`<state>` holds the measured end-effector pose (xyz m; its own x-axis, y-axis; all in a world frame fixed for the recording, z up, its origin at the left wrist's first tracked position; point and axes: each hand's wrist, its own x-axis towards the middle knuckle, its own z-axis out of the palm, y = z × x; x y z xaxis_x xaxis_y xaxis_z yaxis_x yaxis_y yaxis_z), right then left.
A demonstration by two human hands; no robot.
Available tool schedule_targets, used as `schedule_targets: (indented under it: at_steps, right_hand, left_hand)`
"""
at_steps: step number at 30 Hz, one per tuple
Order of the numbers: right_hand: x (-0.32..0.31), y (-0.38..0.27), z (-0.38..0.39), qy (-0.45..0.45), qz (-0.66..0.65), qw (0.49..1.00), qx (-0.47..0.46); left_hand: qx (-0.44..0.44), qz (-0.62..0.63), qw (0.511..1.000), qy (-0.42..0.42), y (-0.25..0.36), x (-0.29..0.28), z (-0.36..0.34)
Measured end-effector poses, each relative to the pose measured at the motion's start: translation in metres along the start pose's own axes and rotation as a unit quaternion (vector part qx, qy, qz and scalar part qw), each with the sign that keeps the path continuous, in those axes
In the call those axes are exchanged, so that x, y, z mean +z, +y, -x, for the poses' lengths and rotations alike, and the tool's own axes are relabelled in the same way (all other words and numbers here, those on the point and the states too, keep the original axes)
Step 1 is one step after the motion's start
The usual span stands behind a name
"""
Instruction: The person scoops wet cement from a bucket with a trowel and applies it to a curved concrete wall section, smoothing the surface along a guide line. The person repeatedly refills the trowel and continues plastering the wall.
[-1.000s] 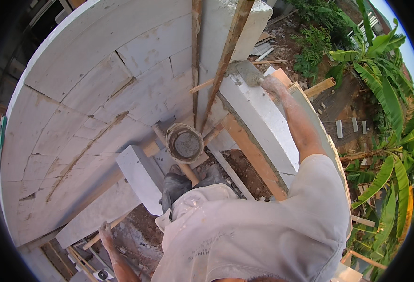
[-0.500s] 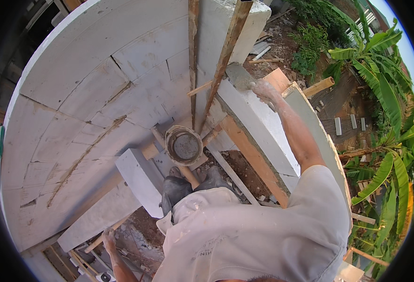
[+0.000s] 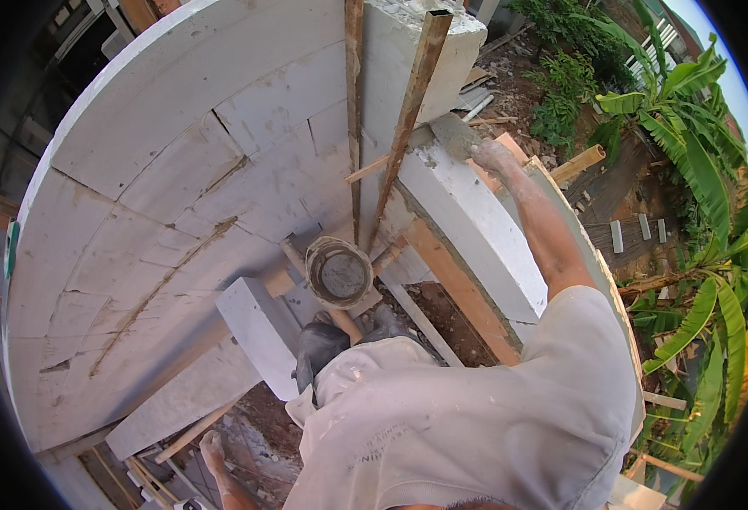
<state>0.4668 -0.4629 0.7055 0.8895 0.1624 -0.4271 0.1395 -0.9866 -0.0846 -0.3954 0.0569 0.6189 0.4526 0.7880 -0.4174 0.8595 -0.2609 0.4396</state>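
At the far end of a white block course (image 3: 467, 217), my right hand (image 3: 495, 158) is closed round a trowel; its handle is hidden in my fist. The trowel's grey, mortar-smeared blade (image 3: 454, 136) lies against the top of the course, close to the tall wall's end. My left hand (image 3: 212, 450) hangs low on the left, beside a wooden pole (image 3: 194, 433) and apart from it. Its fingers look curled, with nothing visible in them. A bucket of grey mortar (image 3: 341, 274) stands below me, in front of my knees.
A curved wall of pale blocks (image 3: 161, 229) rises on the left. Two rusty metal posts (image 3: 412, 106) stand between wall and course. A loose white block (image 3: 259, 331) sits by my legs. Planks edge the course. Banana plants (image 3: 697, 161) grow lower down at right.
My left hand has come away from the wooden pole, moving slightly right and down. The right hand and trowel have shifted a little at the course's far end. The view has tilted slightly.
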Motion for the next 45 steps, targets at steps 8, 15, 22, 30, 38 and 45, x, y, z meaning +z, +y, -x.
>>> schedule_targets:
  at_steps: [8, 15, 22, 30, 38, 45]
  right_hand:
    - [0.001, 0.006, 0.039, 0.047, -0.014, 0.998, 0.038]
    - [0.025, -0.005, 0.05, 0.095, 0.097, 0.99, -0.038]
    - [0.012, 0.068, 0.096, 0.156, 0.109, 0.981, -0.042]
    - [0.029, 0.075, 0.096, 0.24, 0.081, 0.965, -0.067]
    - [0.026, 0.023, 0.09, 0.225, 0.088, 0.967, -0.083]
    - [0.042, -0.007, 0.176, 0.308, -0.101, 0.941, -0.093]
  left_hand:
    - [-0.059, 0.061, 0.994, 0.067, -0.008, 0.007, 0.026]
    - [-0.038, -0.036, 0.999, -0.017, -0.003, -0.003, -0.032]
    - [-0.003, 0.007, 0.999, 0.037, 0.045, 0.007, -0.033]
    - [-0.011, -0.065, 0.998, 0.012, 0.078, -0.003, -0.092]
    - [0.174, -0.124, 0.972, 0.094, 0.161, 0.001, -0.07]
    - [-0.022, 0.021, 1.0, -0.008, 0.127, 0.099, 0.059]
